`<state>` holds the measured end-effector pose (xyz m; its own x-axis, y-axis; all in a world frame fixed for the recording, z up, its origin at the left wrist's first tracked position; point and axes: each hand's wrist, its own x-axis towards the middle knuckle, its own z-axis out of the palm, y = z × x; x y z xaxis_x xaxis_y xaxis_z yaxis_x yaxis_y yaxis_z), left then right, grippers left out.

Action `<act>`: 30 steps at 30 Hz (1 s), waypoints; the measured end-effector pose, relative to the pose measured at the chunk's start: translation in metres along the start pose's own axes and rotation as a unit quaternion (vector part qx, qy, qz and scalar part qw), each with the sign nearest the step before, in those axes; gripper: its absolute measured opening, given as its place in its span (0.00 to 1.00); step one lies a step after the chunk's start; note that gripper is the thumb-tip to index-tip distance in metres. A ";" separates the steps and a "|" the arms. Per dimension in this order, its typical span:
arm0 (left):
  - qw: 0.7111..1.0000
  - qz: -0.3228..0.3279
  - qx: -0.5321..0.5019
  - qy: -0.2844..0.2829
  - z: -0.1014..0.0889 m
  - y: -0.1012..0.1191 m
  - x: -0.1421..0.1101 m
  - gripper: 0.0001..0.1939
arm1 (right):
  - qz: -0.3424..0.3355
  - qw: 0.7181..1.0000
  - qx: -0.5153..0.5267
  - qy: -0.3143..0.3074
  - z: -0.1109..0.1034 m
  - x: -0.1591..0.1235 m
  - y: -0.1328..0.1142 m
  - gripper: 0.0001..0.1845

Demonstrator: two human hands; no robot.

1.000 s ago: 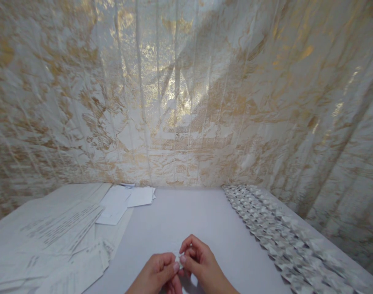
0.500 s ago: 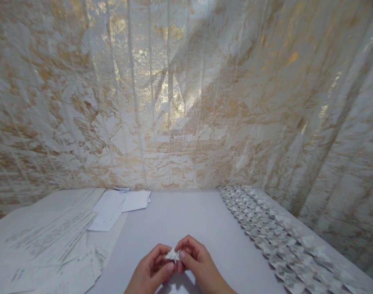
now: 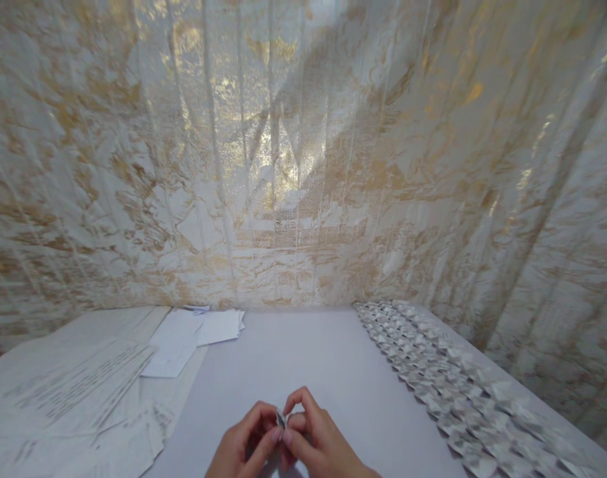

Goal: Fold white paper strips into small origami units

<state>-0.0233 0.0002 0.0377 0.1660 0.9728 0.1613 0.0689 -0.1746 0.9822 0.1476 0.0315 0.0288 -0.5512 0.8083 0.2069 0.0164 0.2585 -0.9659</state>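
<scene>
Between the fingertips of both hands is a small folded paper piece (image 3: pixel 280 419), white with grey marks, held just above the table at the bottom middle of the head view. My left hand (image 3: pixel 248 439) pinches its left side with thumb and forefinger. From the right, my right hand (image 3: pixel 316 435) grips it the same way, thumb low and forefinger arched over. The two thumbs nearly meet in front of the paper. Fingers cover most of it, so its exact folded shape is hidden.
Rows of folded paper pieces (image 3: pixel 447 392) run along the table's right side. On the left lie printed sheets (image 3: pixel 84 385), with blank white paper (image 3: pixel 176 342) and a small stack of white slips (image 3: pixel 220 328) farther back. A gold-patterned curtain (image 3: pixel 293 166) hangs behind the white table (image 3: pixel 303 355).
Both hands have drawn closer together, thumbs nearly touching. The folded paper piece has turned and appears narrower, with more of it covered by fingers.
</scene>
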 end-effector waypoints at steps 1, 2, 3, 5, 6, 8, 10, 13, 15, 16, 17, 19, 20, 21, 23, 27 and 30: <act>1.000 0.006 0.014 0.010 0.000 0.000 0.000 0.19 | -0.003 1.000 -0.010 0.003 0.000 0.000 0.001 0.16; 0.999 0.010 0.026 0.020 0.000 0.000 -0.001 0.17 | -0.007 1.000 -0.022 0.007 0.001 0.000 0.002 0.14; 0.999 0.012 0.036 0.025 0.000 -0.001 -0.001 0.15 | -0.012 0.999 -0.037 0.011 0.001 -0.001 0.002 0.12; 0.998 0.013 0.046 0.027 -0.001 -0.004 -0.001 0.12 | -0.022 0.997 -0.074 0.018 0.000 -0.002 0.002 0.09; 0.999 0.014 0.044 0.028 -0.001 -0.005 -0.001 0.11 | -0.026 0.995 -0.095 0.026 0.000 -0.003 0.002 0.08; 0.999 0.012 0.031 0.031 -0.001 -0.007 -0.001 0.11 | -0.036 0.991 -0.123 0.042 -0.001 -0.004 0.002 0.07; 0.999 0.004 0.006 0.036 0.000 -0.008 -0.001 0.12 | -0.041 0.992 -0.109 0.054 -0.001 -0.004 0.002 0.07; 0.998 0.000 -0.045 0.053 0.002 -0.008 0.000 0.16 | -0.038 0.998 -0.021 0.056 0.001 -0.003 0.005 0.10; 0.993 -0.002 -0.086 0.081 0.005 -0.009 0.000 0.19 | -0.030 0.998 0.034 0.052 0.003 -0.002 0.006 0.13; 0.990 -0.005 -0.104 0.090 0.007 -0.009 0.000 0.20 | -0.027 0.997 0.055 0.050 0.004 -0.002 0.006 0.14; 0.988 -0.008 -0.118 0.099 0.008 -0.010 0.000 0.22 | -0.025 0.996 0.069 0.047 0.004 -0.002 0.007 0.16; 0.983 -0.015 -0.142 0.113 0.012 -0.010 -0.001 0.24 | -0.028 0.996 0.079 0.038 0.005 -0.002 0.006 0.18; 0.981 -0.018 -0.151 0.117 0.013 -0.011 -0.001 0.25 | -0.033 0.996 0.073 0.030 0.005 -0.002 0.007 0.19; 0.980 -0.021 -0.157 0.121 0.014 -0.011 -0.002 0.25 | -0.040 0.997 0.063 0.023 0.005 -0.002 0.007 0.21; 0.979 -0.026 -0.159 0.126 0.016 -0.011 -0.002 0.25 | -0.051 0.997 0.047 0.020 0.004 -0.002 0.009 0.24; 0.983 -0.023 -0.136 0.119 0.016 -0.011 -0.004 0.25 | -0.026 0.998 0.017 0.059 0.001 -0.001 0.012 0.26; 0.987 -0.034 -0.123 0.100 0.018 -0.012 -0.005 0.27 | -0.012 0.997 -0.033 0.065 -0.001 -0.001 0.010 0.26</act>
<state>-0.0077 -0.0053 0.0230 -0.0306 0.9959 0.0855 -0.1709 -0.0895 0.9812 0.1490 0.0337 0.0195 -0.4400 0.8620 0.2517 0.0620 0.3087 -0.9491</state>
